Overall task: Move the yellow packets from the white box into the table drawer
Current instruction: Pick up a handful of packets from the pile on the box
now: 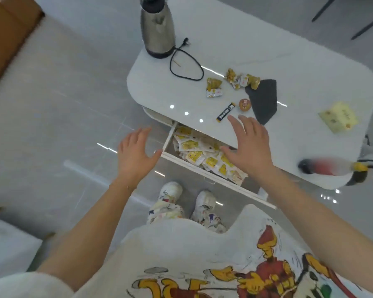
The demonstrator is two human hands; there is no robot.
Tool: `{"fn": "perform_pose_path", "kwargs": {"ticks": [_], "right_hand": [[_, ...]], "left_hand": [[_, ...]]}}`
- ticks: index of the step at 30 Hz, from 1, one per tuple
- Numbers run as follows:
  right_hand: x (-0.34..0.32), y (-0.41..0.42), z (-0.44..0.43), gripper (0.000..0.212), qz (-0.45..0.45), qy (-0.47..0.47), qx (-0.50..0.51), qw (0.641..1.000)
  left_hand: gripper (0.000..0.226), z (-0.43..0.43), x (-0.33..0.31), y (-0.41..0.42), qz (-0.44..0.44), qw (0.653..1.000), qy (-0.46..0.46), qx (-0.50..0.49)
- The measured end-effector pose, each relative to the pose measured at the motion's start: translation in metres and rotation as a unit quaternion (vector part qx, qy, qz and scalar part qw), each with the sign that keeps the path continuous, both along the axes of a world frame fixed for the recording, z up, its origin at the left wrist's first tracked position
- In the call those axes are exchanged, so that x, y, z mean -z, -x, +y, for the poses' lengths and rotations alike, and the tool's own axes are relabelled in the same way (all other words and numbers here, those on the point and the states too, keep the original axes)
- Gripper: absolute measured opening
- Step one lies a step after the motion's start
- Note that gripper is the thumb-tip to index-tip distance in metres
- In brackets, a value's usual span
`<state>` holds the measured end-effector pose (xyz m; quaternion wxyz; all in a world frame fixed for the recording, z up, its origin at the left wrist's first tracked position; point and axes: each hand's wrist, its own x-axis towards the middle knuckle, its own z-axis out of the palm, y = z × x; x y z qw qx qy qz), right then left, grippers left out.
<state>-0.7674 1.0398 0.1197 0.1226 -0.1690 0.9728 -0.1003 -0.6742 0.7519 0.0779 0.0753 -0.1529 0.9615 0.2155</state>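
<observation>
Looks nearly done: drawer (205, 171) at frame center is open and piled with yellow packets (199, 154), left hand (136, 155) and right hand (249, 147) hover over it empty, fingers spread, while a few packets (213, 88) lie on the table (310, 67); white box not identifiable.

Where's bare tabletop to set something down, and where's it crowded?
Free: the far right of the table, beyond the dark cloth, and the near left corner between the kettle and the drawer. Crowded: the middle, with the cord, loose snack packets, a black stick sachet and a round cup. The drawer is full of yellow packets.
</observation>
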Motion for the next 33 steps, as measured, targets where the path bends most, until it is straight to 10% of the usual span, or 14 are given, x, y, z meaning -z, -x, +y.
{"fn": "perform_pose_path", "kwargs": {"ticks": [33], "right_hand": [[-0.100,-0.099,-0.600,0.082,0.017,0.025,-0.489,0.872]], "left_hand": [[0.083,-0.360,-0.116,-0.276,0.044,0.851,0.045,-0.521]]}}
